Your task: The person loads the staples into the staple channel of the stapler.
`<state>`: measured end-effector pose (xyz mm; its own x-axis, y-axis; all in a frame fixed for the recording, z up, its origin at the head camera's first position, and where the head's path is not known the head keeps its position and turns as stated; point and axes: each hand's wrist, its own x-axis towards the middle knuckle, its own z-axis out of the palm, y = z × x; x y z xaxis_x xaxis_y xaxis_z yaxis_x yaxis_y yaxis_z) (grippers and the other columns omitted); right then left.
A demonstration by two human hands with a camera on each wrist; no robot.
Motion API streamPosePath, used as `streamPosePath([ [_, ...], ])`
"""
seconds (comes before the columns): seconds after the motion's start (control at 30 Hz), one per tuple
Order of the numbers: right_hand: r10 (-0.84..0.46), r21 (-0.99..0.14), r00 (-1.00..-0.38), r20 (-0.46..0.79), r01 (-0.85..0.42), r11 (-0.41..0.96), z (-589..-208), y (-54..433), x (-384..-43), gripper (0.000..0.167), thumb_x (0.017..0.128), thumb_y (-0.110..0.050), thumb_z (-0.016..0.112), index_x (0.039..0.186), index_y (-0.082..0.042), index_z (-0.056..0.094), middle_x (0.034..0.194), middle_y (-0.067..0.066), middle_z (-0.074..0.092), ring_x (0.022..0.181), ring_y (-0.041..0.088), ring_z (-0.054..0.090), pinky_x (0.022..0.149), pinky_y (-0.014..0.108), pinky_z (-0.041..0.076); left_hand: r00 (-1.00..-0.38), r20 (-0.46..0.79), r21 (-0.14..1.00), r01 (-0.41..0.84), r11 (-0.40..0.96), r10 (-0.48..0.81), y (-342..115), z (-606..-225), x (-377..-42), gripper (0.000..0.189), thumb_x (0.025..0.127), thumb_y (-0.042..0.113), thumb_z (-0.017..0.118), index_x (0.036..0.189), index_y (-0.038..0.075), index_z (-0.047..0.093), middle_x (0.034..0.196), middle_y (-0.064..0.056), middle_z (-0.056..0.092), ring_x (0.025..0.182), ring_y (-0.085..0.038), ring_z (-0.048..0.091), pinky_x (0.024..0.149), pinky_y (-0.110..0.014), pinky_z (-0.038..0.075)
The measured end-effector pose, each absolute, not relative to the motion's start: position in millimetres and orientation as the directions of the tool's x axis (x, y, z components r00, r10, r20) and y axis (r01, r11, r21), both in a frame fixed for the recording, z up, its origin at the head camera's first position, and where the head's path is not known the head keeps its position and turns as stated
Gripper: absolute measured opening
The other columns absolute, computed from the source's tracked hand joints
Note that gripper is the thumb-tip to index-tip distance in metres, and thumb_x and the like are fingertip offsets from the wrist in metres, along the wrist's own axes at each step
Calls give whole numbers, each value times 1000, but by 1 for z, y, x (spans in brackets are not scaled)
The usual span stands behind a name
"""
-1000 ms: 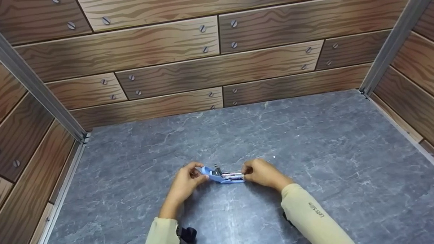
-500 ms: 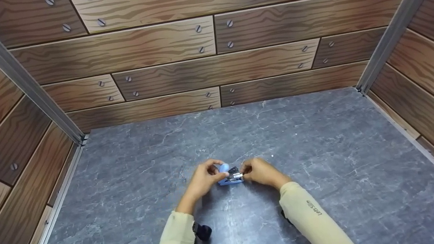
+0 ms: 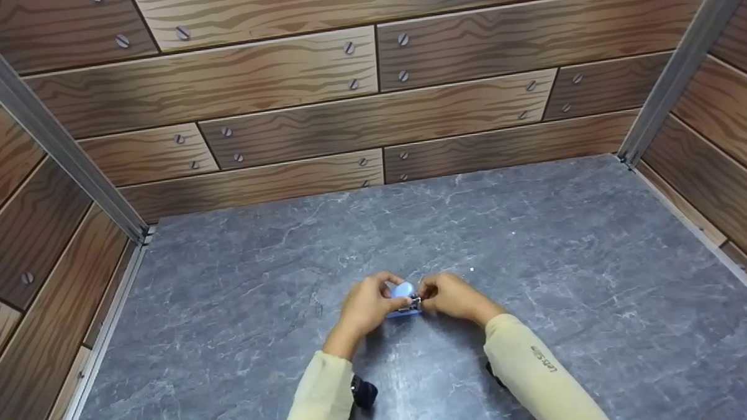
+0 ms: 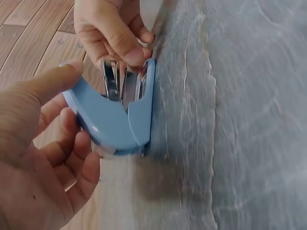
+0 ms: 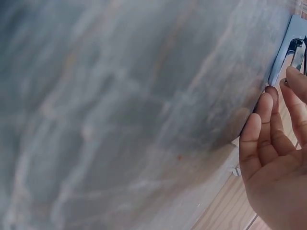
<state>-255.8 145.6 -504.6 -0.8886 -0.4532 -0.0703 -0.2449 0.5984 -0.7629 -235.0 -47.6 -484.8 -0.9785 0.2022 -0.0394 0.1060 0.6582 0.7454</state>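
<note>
A light blue stapler (image 3: 403,290) is held low at the table between both hands. In the left wrist view the blue cover (image 4: 103,120) is tipped partway up from the base, with metal parts (image 4: 111,80) showing between them. My left hand (image 3: 364,306) pinches the cover's end with the thumb and a finger; its other fingers are curled beside it. My right hand (image 3: 454,297) pinches the front end near the metal channel. In the right wrist view, the right thumb (image 5: 297,81) meets the fingers by the stapler's metal end. What lies between those fingertips is hidden.
The grey marbled tabletop (image 3: 257,270) spreads around the hands. A small white speck (image 3: 472,269) lies beyond the right hand. Wood-patterned panels (image 3: 296,125) with metal corner posts (image 3: 673,75) wall in the back and sides.
My left hand has moved right, swinging the stapler's cover from laid-back open over towards the base. My right hand stays at the front end.
</note>
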Motion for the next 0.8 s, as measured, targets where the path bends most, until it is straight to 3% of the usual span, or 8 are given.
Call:
streamPosePath([
  [0.23, -479, -723, -877, -19, -319, 613, -505, 144, -256, 7, 75, 0, 68, 80, -2, 63, 78, 7, 65, 70, 9, 52, 65, 24, 45, -981, -40, 578, 132, 805, 190, -34, -479, -236, 29, 77, 35, 80, 100, 22, 70, 66, 7, 58, 55, -8, 47, 48, -25, 34],
  [0.5, -464, -703, -885, -30, -311, 639, -504, 144, -256, 6, 75, -1, 69, 80, -2, 65, 77, 8, 65, 68, 10, 51, 65, 27, 46, -980, -35, 473, 156, 867, 195, -25, -477, -236, 28, 78, 39, 79, 101, 24, 71, 82, 1, 70, 65, -13, 56, 54, -31, 43],
  [0.6, -463, -707, -886, -37, -304, 638, -503, 144, -256, 7, 76, -3, 70, 81, -1, 65, 77, 8, 66, 68, 10, 51, 64, 27, 47, -981, -32, 474, 156, 867, 194, -25, -478, -236, 28, 78, 38, 79, 100, 24, 71, 84, 0, 70, 66, -13, 58, 55, -31, 44],
  [0.8, -451, -729, -890, -65, -266, 631, -503, 145, -256, 6, 78, -4, 68, 83, -2, 65, 74, 4, 63, 65, 10, 50, 63, 25, 45, -981, -19, 582, 145, 800, 191, -30, -482, -236, 28, 76, 35, 81, 100, 22, 72, 68, 5, 61, 57, -10, 48, 50, -27, 36],
])
